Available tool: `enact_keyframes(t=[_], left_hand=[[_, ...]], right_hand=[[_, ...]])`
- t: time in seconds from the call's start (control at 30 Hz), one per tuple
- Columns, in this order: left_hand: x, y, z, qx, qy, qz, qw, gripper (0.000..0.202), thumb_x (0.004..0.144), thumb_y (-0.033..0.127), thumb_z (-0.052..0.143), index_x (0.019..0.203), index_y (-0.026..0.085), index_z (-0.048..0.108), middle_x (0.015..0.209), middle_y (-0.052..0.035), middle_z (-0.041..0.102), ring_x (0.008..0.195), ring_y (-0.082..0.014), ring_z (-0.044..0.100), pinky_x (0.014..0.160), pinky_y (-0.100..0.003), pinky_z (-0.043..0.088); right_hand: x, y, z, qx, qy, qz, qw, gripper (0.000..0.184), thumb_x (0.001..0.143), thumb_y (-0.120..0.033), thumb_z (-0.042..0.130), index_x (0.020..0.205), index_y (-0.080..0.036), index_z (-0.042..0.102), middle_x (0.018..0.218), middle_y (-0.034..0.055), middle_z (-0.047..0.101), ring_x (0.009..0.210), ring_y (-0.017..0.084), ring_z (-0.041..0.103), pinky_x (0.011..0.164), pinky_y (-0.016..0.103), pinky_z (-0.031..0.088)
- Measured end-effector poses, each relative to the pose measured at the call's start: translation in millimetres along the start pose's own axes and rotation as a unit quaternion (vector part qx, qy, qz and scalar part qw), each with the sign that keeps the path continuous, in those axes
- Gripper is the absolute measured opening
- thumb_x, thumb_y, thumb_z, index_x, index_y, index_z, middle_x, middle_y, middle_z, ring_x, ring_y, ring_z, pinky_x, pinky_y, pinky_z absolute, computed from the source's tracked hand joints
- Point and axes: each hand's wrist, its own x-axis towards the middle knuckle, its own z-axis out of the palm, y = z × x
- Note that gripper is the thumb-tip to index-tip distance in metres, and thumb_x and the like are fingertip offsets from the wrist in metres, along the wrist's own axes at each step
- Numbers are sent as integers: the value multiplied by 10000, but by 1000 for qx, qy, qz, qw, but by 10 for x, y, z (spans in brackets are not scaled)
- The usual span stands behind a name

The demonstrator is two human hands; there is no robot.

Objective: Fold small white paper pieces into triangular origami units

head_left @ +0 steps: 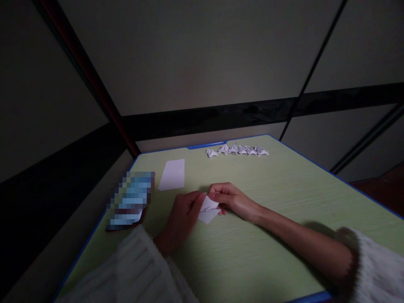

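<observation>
A small folded piece of white paper (208,214) is held between both hands, just above the middle of the green table. My left hand (186,212) grips its left edge, thumb on top. Opposite, my right hand (232,198) pinches the upper right corner between thumb and fingers. A layered fold with a dark crease line crosses the middle of the paper, and a point faces toward me. Parts of the paper's edges are hidden under my fingers.
Several small folded paper figures (233,150) stand in a row along the table's far side. White paper sheets (173,174) lie left of centre. A phone or tablet with a blurred screen (131,198) rests at the left edge. Wall panels rise behind the blue-rimmed table (284,185).
</observation>
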Motion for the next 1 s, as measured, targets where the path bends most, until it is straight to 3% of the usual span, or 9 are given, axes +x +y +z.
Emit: enact_keyframes(t=[0.23,0.43,0.53,0.67,0.73,0.83,1.0], left_hand=[[-16,-2,1,46,28,22,998,334,744,289,381,437,164,338,420,56,293,406,-67,306,405,-200,206],[-19,9,21,40,47,-25,998,334,766,343,347,491,165,417,380,70,356,315,-73,396,353,-186,264],[-12,10,10,67,49,-25,996,347,768,352,346,483,167,418,354,71,350,306,-75,400,353,-186,269],[-4,6,-17,118,71,-18,990,354,770,346,340,474,167,415,343,65,352,325,-79,410,377,-190,274],[-2,2,-19,116,78,-22,990,333,763,341,346,491,166,427,358,61,365,341,-83,423,379,-191,278],[11,-3,-6,35,69,-39,996,311,751,349,354,510,167,429,406,54,393,376,-84,434,374,-182,296],[65,-16,8,-120,28,-78,989,243,673,359,476,553,148,480,458,43,450,411,-77,412,386,-179,323]], right_hand=[[-38,-50,-3,-147,-13,-62,987,248,758,-303,418,567,-149,384,456,-62,335,409,44,285,396,173,219],[-66,-111,34,-342,52,-127,930,238,799,-260,369,586,-154,371,531,-39,369,514,69,338,490,195,255],[-55,-75,42,-296,72,-118,945,260,794,-292,378,573,-155,377,517,-42,364,493,66,328,473,192,254],[-34,-25,52,-122,45,-51,990,365,801,-397,304,548,-151,397,452,-46,361,405,54,307,397,188,226],[-34,-23,68,-101,47,-46,993,345,751,-426,404,558,-140,428,452,-51,371,400,46,311,384,181,214],[-38,-35,96,-109,64,-37,991,298,624,-387,587,559,-135,444,434,-74,351,383,31,290,361,169,188],[-20,-42,97,-65,87,-11,994,327,584,-409,610,515,-131,450,418,-55,432,336,25,312,340,171,207]])
